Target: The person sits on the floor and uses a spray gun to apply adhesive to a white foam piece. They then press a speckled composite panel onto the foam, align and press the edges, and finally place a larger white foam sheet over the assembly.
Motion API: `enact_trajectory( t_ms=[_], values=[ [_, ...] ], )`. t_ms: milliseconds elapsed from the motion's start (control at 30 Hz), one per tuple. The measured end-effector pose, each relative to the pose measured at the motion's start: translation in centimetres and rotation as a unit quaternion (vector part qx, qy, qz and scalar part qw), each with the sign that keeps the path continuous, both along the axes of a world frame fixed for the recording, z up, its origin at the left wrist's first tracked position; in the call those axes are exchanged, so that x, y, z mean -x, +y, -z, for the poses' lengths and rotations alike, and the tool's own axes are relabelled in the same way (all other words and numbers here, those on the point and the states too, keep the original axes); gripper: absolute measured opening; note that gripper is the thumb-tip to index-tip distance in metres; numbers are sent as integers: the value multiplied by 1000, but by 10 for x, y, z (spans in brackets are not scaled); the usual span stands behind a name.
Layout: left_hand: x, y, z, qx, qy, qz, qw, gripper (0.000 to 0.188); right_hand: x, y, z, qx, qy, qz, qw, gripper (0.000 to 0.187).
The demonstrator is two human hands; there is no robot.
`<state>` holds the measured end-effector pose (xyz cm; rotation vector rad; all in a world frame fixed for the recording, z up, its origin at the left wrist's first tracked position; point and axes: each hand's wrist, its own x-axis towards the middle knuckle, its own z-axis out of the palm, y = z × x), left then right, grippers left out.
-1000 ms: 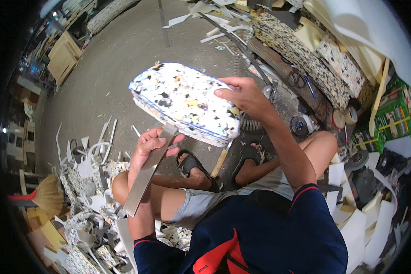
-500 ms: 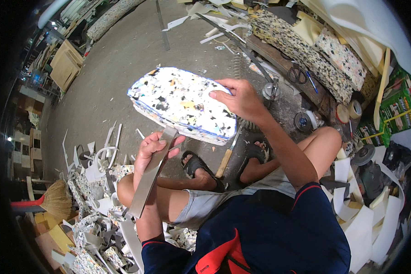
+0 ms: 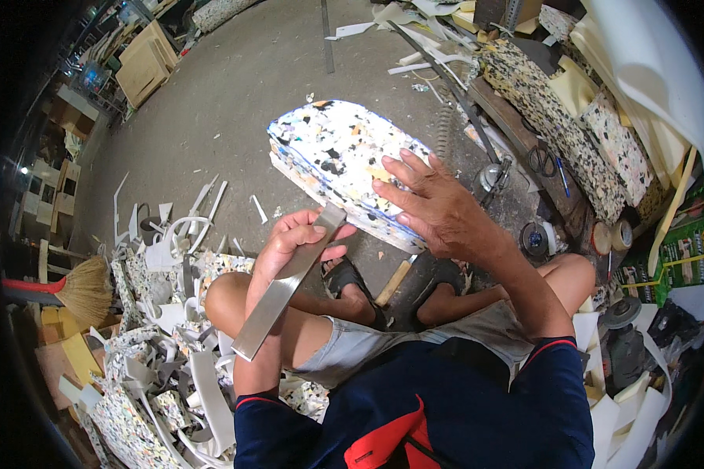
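A thick block of speckled multicolour foam point(image 3: 332, 156) with a white underlayer is held up in front of me, above the grey concrete floor. My right hand point(image 3: 434, 205) lies flat on its near right corner, fingers spread and gripping it. My left hand point(image 3: 293, 244) is closed around a long flat metal blade point(image 3: 278, 293), which points up toward the block's near edge and trails down across my left knee. I sit low, knees bent, sandalled feet below the block.
Foam offcuts and white strips point(image 3: 168, 344) are heaped at my left. A broom point(image 3: 70, 288) lies farther left. Speckled foam slabs point(image 3: 559, 102), scissors point(image 3: 541, 160) and tape rolls point(image 3: 612, 234) line the right side. A wooden stick point(image 3: 393, 280) lies between my feet.
The foam block has been turned and moved to the right and closer. My right hand has shifted from its far edge onto its near corner. The blade stays in my left hand.
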<state>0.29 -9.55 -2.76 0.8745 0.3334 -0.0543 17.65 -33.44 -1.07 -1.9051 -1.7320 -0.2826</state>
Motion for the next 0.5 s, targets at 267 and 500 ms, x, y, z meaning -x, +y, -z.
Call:
enact_trajectory(
  t_ms=[267, 500],
  values=[
    [4, -12, 0, -44, -6, -35, 998, 18, 11, 0, 11, 5, -19, 30, 999, 53],
    [0, -21, 4, -79, 9, -66, 995, 7, 3, 5, 45, 14, -48, 36, 998, 56]
  ],
)
